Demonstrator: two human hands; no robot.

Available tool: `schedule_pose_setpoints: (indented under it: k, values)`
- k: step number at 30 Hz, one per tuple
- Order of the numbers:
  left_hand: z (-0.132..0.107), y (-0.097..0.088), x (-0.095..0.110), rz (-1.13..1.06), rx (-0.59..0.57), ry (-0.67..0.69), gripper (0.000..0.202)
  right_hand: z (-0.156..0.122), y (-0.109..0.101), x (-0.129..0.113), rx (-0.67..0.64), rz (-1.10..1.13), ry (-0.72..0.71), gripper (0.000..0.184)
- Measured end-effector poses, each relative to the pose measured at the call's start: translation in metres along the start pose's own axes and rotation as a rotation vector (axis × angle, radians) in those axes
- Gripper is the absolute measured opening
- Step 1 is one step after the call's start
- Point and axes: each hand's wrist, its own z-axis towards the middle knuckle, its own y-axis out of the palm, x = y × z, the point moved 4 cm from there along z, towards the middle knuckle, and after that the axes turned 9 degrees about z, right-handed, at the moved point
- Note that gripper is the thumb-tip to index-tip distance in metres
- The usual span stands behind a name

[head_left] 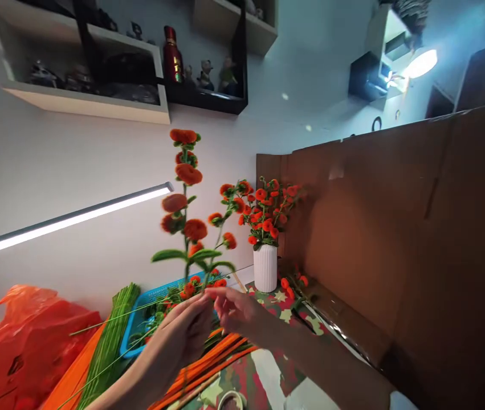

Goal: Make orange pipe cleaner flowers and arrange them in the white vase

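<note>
My left hand (188, 324) is closed around the lower stems of an upright spray of handmade fuzzy flowers (195, 229). The spray has orange-red pompom blooms and green leaves on a tall stem, with a shorter side branch (220, 233) leaning right. Long thin green stems run from near this hand toward the lower left. My right hand (240, 310) meets the spray's base from the right, with its index fingertip at the stem beside my left thumb and its other fingers curled. The exact grip point is partly hidden by the fingers.
Behind the hands lies a blue basket (129, 336) of flower pieces. Green fuzzy sticks (109, 341), orange sticks (208, 364) and a red plastic bag (24, 347) lie around. A white vase (265, 267) of similar flowers stands near a cardboard wall (374, 228). Shelves (109, 105) hang above.
</note>
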Motion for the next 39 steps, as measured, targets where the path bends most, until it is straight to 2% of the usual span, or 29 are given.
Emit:
schedule_pose_setpoints:
  k: [3,5,8,11,15,18,20,22,24,27,30,33,36,39]
  values:
    - [0.06,0.061,0.008,-0.053,-0.273,-0.065,0.052,0.002,-0.031,-0.018,0.088,0.086,0.024,0.074]
    - [0.085,0.09,0.007,-0.021,-0.471,-0.105,0.05,-0.004,-0.056,-0.028,0.101,0.06,0.075,0.074]
    - [0.1,0.115,0.001,0.039,-0.703,-0.152,0.042,-0.016,-0.087,-0.045,0.109,-0.012,0.062,0.067]
    - [0.105,0.126,-0.003,0.091,-0.828,-0.157,0.036,-0.021,-0.108,-0.064,0.092,-0.168,0.055,0.054]
    - [0.116,0.132,0.003,0.091,-0.809,-0.074,0.039,-0.024,-0.127,-0.081,-0.084,-0.334,0.149,0.049]
    - [0.122,0.138,0.008,0.082,-0.849,-0.029,0.038,-0.032,-0.14,-0.08,-0.096,-0.249,0.117,0.044]
    - [0.125,0.144,0.008,0.084,-0.895,-0.015,0.035,-0.041,-0.146,-0.071,-0.01,-0.169,0.056,0.042]
    - [0.128,0.151,0.004,0.092,-0.907,-0.005,0.033,-0.051,-0.151,-0.06,0.156,-0.136,-0.01,0.043]
    - [0.134,0.157,-0.003,0.111,-0.86,0.023,0.034,-0.063,-0.154,-0.049,0.343,-0.148,-0.05,0.044]
    - [0.139,0.166,-0.015,0.182,-0.774,0.1,0.033,-0.08,-0.151,-0.037,0.56,-0.255,-0.006,0.04]
    - [0.138,0.174,-0.023,0.227,-0.727,0.202,0.035,-0.095,-0.146,-0.033,0.665,-0.287,0.02,0.042]
    - [0.133,0.176,-0.028,0.258,-0.644,0.257,0.043,-0.107,-0.146,-0.042,0.766,-0.352,-0.05,0.047]
    - [0.131,0.17,-0.028,0.338,-0.523,0.382,0.051,-0.116,-0.152,-0.057,0.798,-0.452,-0.096,0.046]
    - [0.134,0.158,-0.024,0.399,-0.429,0.554,0.041,-0.123,-0.162,-0.072,0.796,-0.504,-0.126,0.038]
